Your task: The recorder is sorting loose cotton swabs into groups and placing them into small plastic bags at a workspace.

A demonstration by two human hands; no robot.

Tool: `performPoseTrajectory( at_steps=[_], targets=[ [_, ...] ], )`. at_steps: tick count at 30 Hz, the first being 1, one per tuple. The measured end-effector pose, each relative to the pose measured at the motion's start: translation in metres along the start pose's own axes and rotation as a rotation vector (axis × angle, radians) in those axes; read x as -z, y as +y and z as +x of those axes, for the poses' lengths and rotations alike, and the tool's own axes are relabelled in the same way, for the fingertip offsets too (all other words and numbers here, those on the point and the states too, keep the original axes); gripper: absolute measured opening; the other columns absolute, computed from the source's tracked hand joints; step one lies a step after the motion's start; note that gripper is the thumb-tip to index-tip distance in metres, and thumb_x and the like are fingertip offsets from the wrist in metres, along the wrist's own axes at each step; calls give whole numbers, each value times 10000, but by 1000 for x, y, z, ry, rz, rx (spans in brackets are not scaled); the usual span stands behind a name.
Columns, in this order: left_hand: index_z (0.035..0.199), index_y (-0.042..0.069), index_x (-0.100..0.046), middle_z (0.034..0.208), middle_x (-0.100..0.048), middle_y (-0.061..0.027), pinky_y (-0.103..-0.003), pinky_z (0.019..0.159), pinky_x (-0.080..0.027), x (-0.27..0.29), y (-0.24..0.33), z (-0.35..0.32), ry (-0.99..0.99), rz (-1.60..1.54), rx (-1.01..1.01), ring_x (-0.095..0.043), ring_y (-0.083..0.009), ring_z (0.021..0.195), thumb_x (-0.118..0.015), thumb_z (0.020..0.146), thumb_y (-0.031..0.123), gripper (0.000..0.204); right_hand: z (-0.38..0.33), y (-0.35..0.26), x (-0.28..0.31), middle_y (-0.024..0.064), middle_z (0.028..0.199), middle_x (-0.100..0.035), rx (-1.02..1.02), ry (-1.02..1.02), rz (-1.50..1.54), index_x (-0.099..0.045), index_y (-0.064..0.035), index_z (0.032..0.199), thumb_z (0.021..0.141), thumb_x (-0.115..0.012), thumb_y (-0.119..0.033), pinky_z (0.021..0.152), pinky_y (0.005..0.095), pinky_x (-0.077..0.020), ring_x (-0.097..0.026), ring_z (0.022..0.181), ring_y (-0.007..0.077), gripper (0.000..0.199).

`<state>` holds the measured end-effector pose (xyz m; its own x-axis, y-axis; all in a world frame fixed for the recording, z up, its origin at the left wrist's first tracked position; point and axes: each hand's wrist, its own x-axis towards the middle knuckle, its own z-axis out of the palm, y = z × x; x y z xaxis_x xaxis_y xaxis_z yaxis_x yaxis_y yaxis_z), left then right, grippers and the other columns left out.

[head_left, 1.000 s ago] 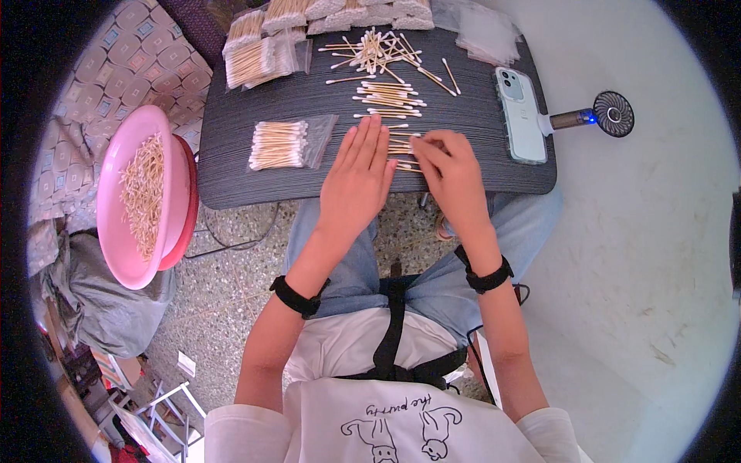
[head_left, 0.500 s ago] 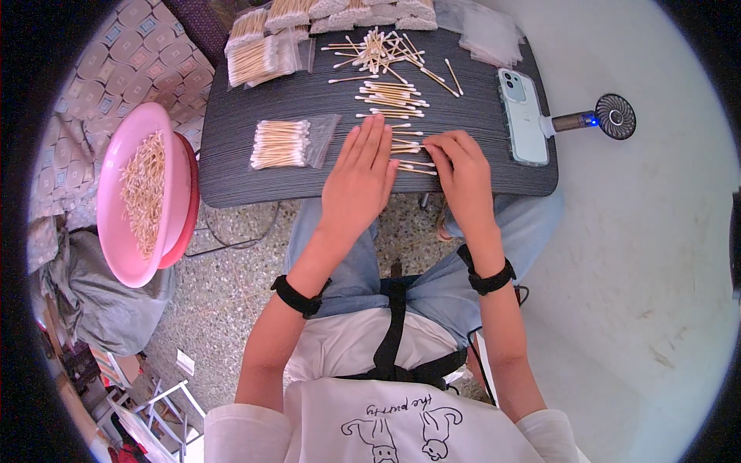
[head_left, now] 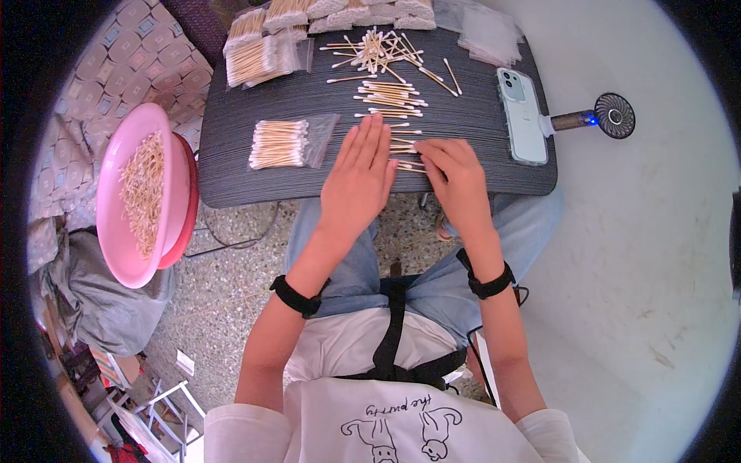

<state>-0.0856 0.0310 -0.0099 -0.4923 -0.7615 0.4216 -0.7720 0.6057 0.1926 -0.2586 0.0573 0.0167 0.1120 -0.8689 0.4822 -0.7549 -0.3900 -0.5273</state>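
Note:
On the dark table (head_left: 224, 185), several wooden cotton swabs (head_left: 404, 150) lie side by side between my hands, pointing left to right. My left hand (head_left: 356, 174) rests flat at their left ends, fingers straight and together, covering part of them. My right hand (head_left: 457, 176) touches their right ends with bent fingertips, the thumb a little apart from the index finger. Just beyond, a row of swabs (head_left: 390, 96) lies roughly parallel. Farther back is a loose, crisscrossed pile of swabs (head_left: 378, 51). A clear bag of swabs (head_left: 279, 144) lies left of my left hand.
Filled swab bags (head_left: 251, 62) are stacked at the back left. Empty clear bags (head_left: 491, 37) lie at the back right. A phone (head_left: 525, 116) lies at the right edge, beside a small fan (head_left: 614, 116). Left of the table, a pink basin (head_left: 116, 224) holds many swabs.
My right hand has shifted slightly left, and the right ends of the nearest swabs have moved left with it. My left hand has stayed in place.

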Motion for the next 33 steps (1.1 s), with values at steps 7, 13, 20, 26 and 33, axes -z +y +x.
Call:
performPoseTrajectory(
  at_steps=[7,13,20,26,33],
  targets=[
    [1379,-55,-431,1483,-389,-183,-408,1162,-273,0,0,-1,-18,-41,15,-367,-294,1384,-494,969,206,490,-5,-2,-9,83,953,-637,-43,54,12,-698,-17,970,793,-712,-75,763,366,-504,-594,851,276,187],
    [1382,-53,-429,1484,-388,-181,-408,1162,-272,0,-1,-1,-21,-48,16,-368,-296,1383,-489,972,207,489,-2,-7,-7,72,908,-624,-49,45,-27,-711,-26,939,801,-719,-99,721,349,-505,-592,820,241,156],
    [1386,-53,-423,1487,-384,-182,-406,1166,-265,0,1,-1,-17,-49,13,-359,-296,1387,-473,980,216,490,-4,-3,-10,89,890,-604,-16,58,4,-679,-23,918,817,-686,-82,728,370,-496,-586,832,276,117],
    [1387,-52,-423,1491,-377,-183,-404,1167,-262,-1,0,0,-20,-51,16,-356,-294,1390,-468,983,215,487,6,-3,-12,108,876,-578,-36,2,-26,-622,-21,911,852,-635,-85,751,396,-483,-568,861,308,88],
    [1391,-47,-418,1492,-377,-181,-405,1168,-259,-1,0,0,-31,-38,18,-350,-290,1395,-470,981,213,489,7,-1,-17,114,877,-581,-59,45,-9,-615,-20,891,861,-628,-90,749,397,-484,-566,855,306,78]
  ],
)
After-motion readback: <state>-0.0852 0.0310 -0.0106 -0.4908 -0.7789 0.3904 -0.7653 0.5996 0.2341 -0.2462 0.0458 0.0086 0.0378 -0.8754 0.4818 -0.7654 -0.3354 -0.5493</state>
